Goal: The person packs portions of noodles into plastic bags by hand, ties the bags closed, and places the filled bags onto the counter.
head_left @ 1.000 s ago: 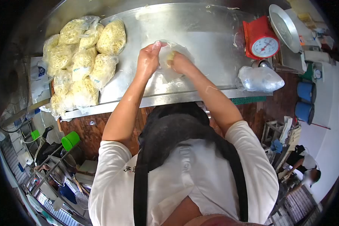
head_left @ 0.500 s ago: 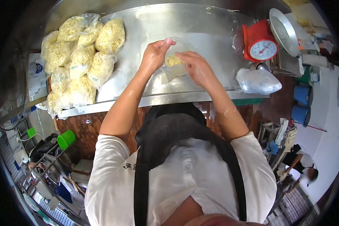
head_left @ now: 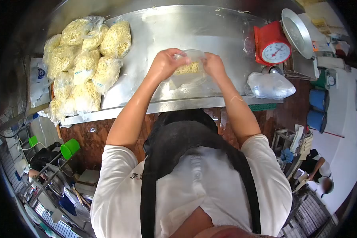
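A clear plastic bag (head_left: 194, 55) with a small portion of yellow noodles (head_left: 187, 68) inside lies between my hands over the steel table. My left hand (head_left: 167, 63) pinches the bag's left side near its upper edge. At the bag's right upper edge, my right hand (head_left: 214, 65) is closed on the plastic. The lower part of the bag spreads loosely towards me on the metal. To the left, a pile of filled noodle bags (head_left: 86, 65) covers the table's end.
A red dial scale (head_left: 272, 44) with a round metal pan (head_left: 296, 33) stands at the right. Near the right front edge sits a bundle of clear plastic bags (head_left: 270, 85). Noodle scraps dot the steel table (head_left: 162, 27). Another person (head_left: 317, 170) is far right.
My right hand has moved from over the noodles to the bag's right edge and gripped it. The bag is now spread wider, with the noodles lying flatter across it.
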### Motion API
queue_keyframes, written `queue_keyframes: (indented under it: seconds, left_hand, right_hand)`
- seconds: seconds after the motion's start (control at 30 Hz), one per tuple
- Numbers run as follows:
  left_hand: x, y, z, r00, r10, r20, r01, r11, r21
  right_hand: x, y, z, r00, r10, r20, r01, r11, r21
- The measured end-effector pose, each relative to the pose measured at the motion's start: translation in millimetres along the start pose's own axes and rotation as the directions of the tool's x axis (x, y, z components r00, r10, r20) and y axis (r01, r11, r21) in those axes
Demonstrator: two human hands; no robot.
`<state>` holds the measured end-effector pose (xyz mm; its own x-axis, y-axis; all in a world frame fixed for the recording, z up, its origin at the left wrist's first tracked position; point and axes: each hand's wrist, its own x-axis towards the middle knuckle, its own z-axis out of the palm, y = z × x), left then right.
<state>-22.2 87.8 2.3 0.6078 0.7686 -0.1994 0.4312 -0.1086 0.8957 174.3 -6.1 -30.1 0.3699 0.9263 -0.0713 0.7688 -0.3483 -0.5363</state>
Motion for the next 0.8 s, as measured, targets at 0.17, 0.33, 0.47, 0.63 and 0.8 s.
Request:
queue_keyframes:
  seconds: [0.17,0.33,0.47,0.63,0.8]
  left_hand:
    - [3,-98,-13,0.987,0.157,-0.009,-0.104,0.693,0.713]
    - [-4,-22,-24,0.974,-0.226,-0.024,0.203,0.912,-0.358]
    - [8,-36,0,0.959,-0.283,0.033,0.280,0.916,-0.286]
    - [10,-13,2,0.966,-0.183,-0.184,0.142,0.965,-0.219]
    - [2,11,-6,0.906,-0.043,-0.421,-0.090,0.953,-0.291]
  right_hand:
    - [6,-10,-55,0.973,-0.215,-0.083,0.230,0.938,0.261]
    - [0,70,-29,0.997,-0.060,-0.049,0.077,0.715,0.695]
    - [-73,137,66,0.977,0.125,0.173,-0.111,0.990,-0.087]
    - [-73,97,66,0.985,0.170,-0.003,-0.170,0.981,-0.097]
    - [-69,171,105,0.879,0.476,0.037,-0.465,0.871,-0.158]
